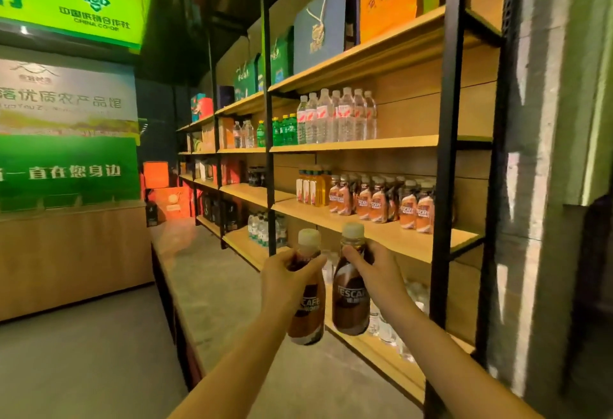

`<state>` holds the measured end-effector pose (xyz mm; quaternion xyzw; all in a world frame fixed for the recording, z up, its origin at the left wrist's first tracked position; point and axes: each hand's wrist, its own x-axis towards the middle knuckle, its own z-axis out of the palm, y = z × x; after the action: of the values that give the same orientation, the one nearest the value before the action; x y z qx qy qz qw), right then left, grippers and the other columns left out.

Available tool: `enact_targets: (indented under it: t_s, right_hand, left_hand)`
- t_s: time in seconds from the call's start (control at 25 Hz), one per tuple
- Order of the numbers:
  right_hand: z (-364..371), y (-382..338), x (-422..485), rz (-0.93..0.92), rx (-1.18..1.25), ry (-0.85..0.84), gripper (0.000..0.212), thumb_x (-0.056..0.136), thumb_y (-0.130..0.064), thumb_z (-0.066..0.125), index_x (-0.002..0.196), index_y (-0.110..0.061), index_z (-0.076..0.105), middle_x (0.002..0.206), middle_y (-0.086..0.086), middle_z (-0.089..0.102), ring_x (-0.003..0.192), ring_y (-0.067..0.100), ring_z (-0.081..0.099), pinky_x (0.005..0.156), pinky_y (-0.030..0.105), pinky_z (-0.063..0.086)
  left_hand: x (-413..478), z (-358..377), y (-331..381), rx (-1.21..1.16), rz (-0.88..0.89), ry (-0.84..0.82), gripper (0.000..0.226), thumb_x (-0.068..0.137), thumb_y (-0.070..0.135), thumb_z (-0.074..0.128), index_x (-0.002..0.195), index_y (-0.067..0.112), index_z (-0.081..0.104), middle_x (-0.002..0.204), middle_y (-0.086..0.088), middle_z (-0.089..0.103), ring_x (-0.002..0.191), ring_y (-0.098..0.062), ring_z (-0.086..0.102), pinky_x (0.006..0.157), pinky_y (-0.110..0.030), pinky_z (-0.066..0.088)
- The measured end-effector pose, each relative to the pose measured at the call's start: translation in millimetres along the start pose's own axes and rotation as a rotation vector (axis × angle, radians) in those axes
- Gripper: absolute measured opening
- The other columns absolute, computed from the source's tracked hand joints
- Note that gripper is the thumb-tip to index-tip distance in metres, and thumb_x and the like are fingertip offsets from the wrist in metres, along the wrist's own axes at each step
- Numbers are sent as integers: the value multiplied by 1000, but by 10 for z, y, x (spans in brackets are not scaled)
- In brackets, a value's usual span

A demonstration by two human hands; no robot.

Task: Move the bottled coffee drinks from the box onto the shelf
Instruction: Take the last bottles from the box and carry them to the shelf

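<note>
Coffee bottles, two in the air! The left hand (285,277) clasps the left bottle (306,306) at the shoulder, and the right hand (371,269) wraps the neck of the right bottle (351,299). Both hang near the shelf (381,233), below the row of coffee bottles (378,203) standing there. A good batch looks shelved; these two aren't, and the box is out of sight.

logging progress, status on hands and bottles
Left hand grips left bottle by the neck, right hand grips right bottle. Both off the shelf, short of the coffee row. Nothing in between.
</note>
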<state>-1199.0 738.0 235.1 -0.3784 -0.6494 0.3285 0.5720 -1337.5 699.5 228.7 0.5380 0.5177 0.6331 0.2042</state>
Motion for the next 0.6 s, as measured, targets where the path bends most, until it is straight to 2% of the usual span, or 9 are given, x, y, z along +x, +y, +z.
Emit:
enact_targets:
  t_s: [0.08, 0.2, 0.32, 0.44, 0.52, 0.6]
  right_hand:
    - [33, 260, 441, 0, -16, 45, 3, 90, -21, 59, 88, -20, 61, 85, -2, 66, 84, 14, 62, 71, 23, 46]
    - [58, 561, 1157, -2, -32, 112, 5, 90, -20, 59, 85, -20, 60, 84, 2, 65, 89, 23, 63, 72, 28, 47]
    - [22, 831, 1771, 16, -98, 192, 13, 90, -23, 59, 95, -11, 61, 92, 11, 67, 92, 26, 64, 79, 37, 50]
    - [-142, 1019, 2184, 47, -142, 238, 19, 91, -27, 58, 103, -13, 60, 99, 5, 67, 96, 21, 64, 81, 33, 51]
    - [-310, 1167, 2441, 70, -167, 297, 28, 90, -29, 58, 111, -10, 60, 100, -1, 64, 99, 18, 62, 84, 32, 51]
    - [-476, 1277, 2659, 104, -219, 391, 51, 85, -41, 61, 124, -8, 55, 113, 3, 62, 106, 21, 60, 91, 39, 52]
  left_hand:
    - [441, 224, -211, -17, 17, -55, 9, 75, 30, 75, 78, 31, 66, 80, 6, 71, 80, -12, 68, 76, -29, 53]
    - [1184, 567, -442, -48, 23, -155, 9, 75, 31, 75, 81, 30, 68, 81, 8, 72, 79, -7, 68, 74, -27, 51]
    - [1832, 926, -628, -88, 52, -195, 12, 75, 29, 76, 83, 31, 67, 83, 10, 71, 80, -4, 67, 71, -22, 50]
    - [2330, 1318, -723, -157, 65, -255, 12, 76, 27, 75, 79, 34, 65, 80, 13, 69, 79, -2, 65, 67, -19, 48]
    - [2644, 1634, -797, -196, 77, -317, 9, 77, 29, 73, 80, 32, 65, 82, 14, 68, 81, -3, 64, 69, -20, 47]
    - [2941, 1939, -852, -220, 87, -365, 10, 78, 31, 73, 85, 27, 66, 82, 15, 66, 81, 0, 62, 68, -20, 46]
